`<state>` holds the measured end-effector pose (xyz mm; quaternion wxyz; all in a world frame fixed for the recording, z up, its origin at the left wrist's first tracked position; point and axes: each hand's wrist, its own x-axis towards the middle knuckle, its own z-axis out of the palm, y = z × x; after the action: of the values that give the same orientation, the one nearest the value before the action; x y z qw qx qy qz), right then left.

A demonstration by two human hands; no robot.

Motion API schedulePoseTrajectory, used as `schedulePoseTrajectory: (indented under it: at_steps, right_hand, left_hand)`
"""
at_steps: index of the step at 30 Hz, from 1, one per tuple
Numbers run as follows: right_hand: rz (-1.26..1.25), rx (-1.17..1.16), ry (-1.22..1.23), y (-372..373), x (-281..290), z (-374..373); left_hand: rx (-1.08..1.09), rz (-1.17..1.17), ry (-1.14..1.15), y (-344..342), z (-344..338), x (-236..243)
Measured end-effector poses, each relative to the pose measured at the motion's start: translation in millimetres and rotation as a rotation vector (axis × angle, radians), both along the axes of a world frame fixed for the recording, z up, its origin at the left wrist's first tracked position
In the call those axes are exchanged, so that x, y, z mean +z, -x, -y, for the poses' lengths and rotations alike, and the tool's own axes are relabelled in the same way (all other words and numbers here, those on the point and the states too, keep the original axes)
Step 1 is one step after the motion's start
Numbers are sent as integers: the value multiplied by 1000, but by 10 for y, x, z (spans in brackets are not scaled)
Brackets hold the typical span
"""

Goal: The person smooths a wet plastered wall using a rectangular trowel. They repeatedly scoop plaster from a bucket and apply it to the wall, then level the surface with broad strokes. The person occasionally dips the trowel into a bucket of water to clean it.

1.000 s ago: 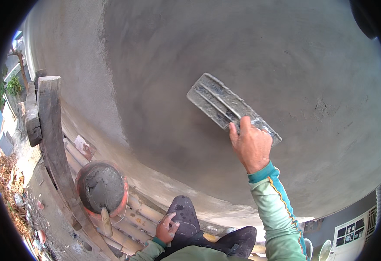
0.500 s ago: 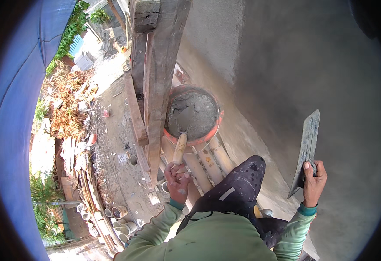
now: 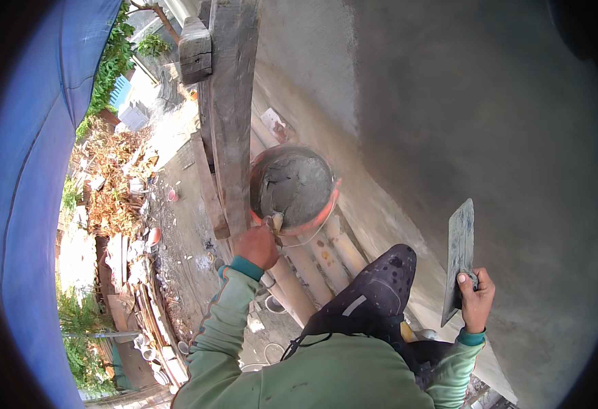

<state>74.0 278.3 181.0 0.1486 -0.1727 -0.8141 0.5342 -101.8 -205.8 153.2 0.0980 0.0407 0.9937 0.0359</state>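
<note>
An orange-rimmed bucket (image 3: 334,198) of wet grey mortar (image 3: 297,187) stands ahead of me. My left hand (image 3: 257,247) is closed around the wooden handle of a trowel (image 3: 277,220) at the bucket's near rim. The trowel's blade cannot be made out against the mortar. Off to the right, my right hand (image 3: 476,300) grips a flat, long plastering float (image 3: 460,249), its face smeared with grey. The float is held upright, near the grey plastered wall (image 3: 517,170).
The bucket stands on a platform of round poles (image 3: 319,262). Upright timber beams (image 3: 231,123) rise just left of it. Farther left and lower lie a littered ground (image 3: 183,232), stacked boards (image 3: 156,307) and dry leaves (image 3: 111,198). A blue tarp (image 3: 26,170) hangs at the far left.
My left hand has moved forward and closed over the trowel's handle, which it met only with its fingertips before. My right hand and the float have shifted slightly left and downward in view.
</note>
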Motion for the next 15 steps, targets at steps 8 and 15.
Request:
schedulePoseTrajectory:
  at_steps: [8, 15]
  right_hand:
    - [45, -39, 88, -187, -202, -126]
    - [120, -57, 249, -274, -255, -164]
  left_hand:
    - [38, -201, 126, 140, -126, 19]
    - [202, -71, -646, 340, 199, -321]
